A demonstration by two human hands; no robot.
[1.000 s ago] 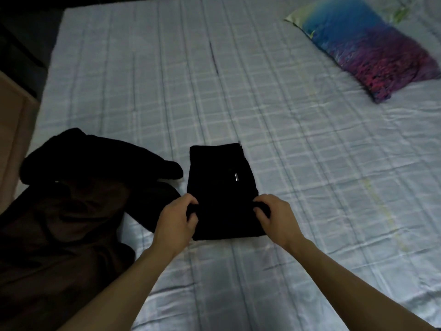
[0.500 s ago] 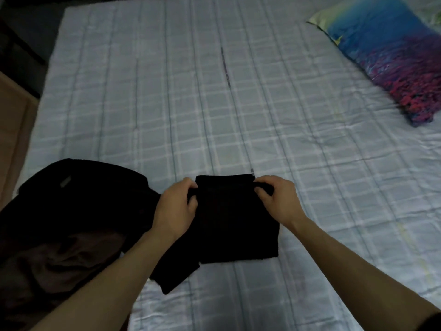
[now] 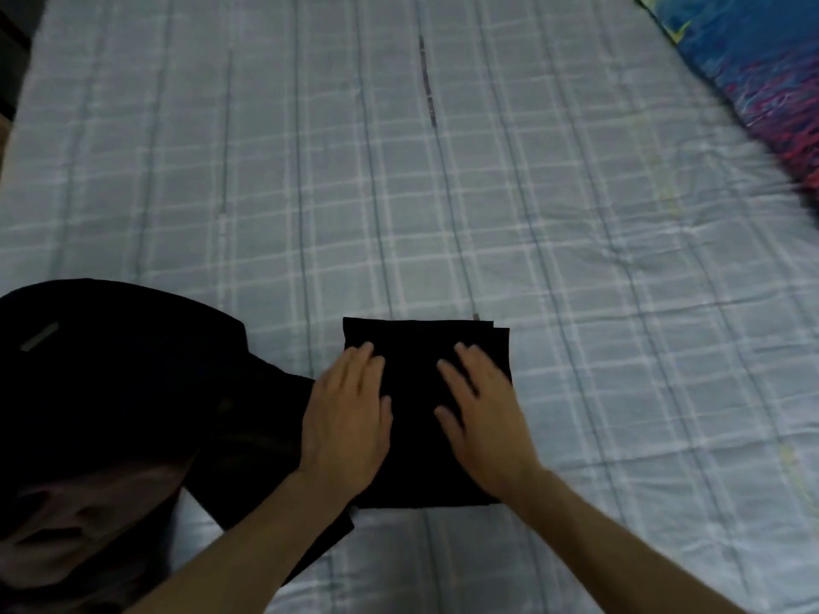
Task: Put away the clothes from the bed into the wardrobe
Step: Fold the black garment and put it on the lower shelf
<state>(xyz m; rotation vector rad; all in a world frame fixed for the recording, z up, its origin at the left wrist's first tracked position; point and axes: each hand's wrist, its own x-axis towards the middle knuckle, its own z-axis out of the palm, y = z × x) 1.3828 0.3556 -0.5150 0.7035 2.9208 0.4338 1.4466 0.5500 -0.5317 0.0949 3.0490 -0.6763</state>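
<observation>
A black garment [image 3: 416,347], folded into a small rectangle, lies on the checked bed sheet [image 3: 399,192] near the front edge. My left hand [image 3: 350,418] lies flat on its left half with fingers straight. My right hand [image 3: 483,414] presses flat on its right half, fingers spread. To the left, a loose pile of dark clothes [image 3: 111,383] sits unfolded, with one flap reaching under my left forearm. No wardrobe shows in the head view.
A blue, purple and red pillow [image 3: 762,82] lies at the bed's top right corner. The bed's left edge and dark floor [image 3: 13,46] show at the top left. Bare sheet stretches beyond and right of the folded garment.
Both hands folded the near half of the black garment over towards the far edge, let go of its edges and now lie flat on top of it. The camera moved closer.
</observation>
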